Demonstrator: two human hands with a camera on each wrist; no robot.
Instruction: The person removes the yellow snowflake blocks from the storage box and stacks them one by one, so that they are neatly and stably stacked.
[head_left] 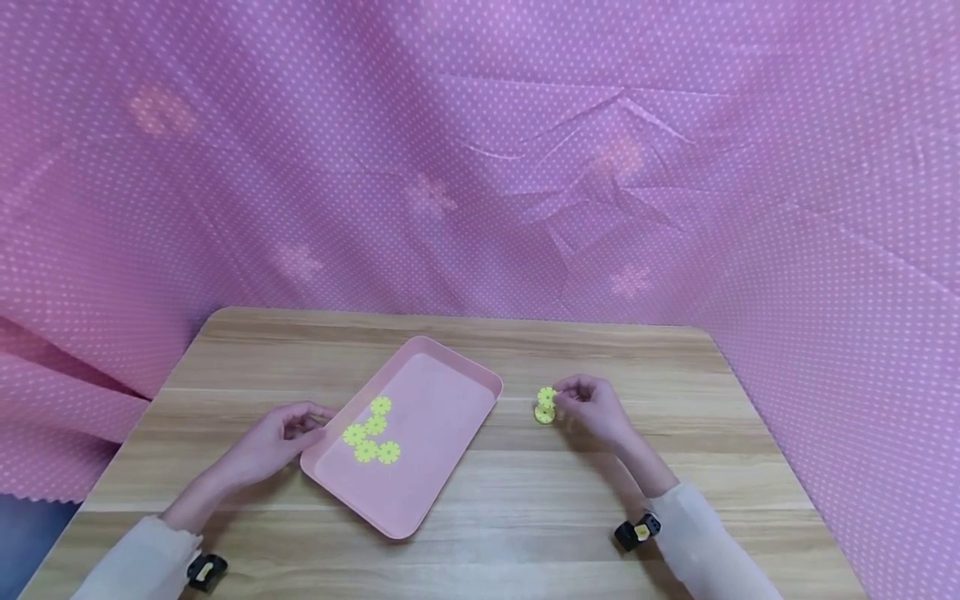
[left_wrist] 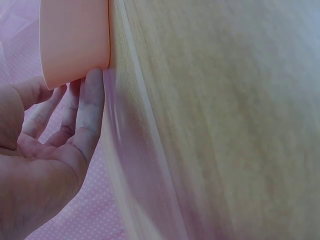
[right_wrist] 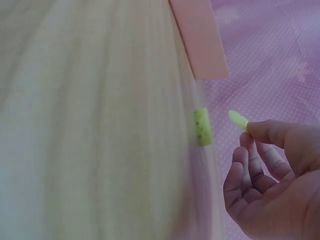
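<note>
A yellow notched plastic disc (head_left: 546, 396), flower-like in outline, is pinched between thumb and index finger of my right hand (head_left: 592, 410). Its other fingers curl loosely. Just below that disc, a short stack of similar yellow discs (head_left: 544, 415) stands on the table; the right wrist view shows the stack (right_wrist: 202, 127) side-on and the pinched disc (right_wrist: 238, 120) raised apart from it. My left hand (head_left: 281, 442) holds the left rim of a pink tray (head_left: 450, 450), thumb over the edge and fingers along the outer wall (left_wrist: 75, 45). Several yellow discs (head_left: 365, 451) lie flat in the tray's left part.
The tray lies slanted on a wood-grain table (head_left: 510, 533), left of the stack. A pink polka-dot cloth (head_left: 480, 208) hangs behind and at both sides. Black wrist cameras (head_left: 637, 532) are strapped at both pale sleeves (head_left: 708, 542).
</note>
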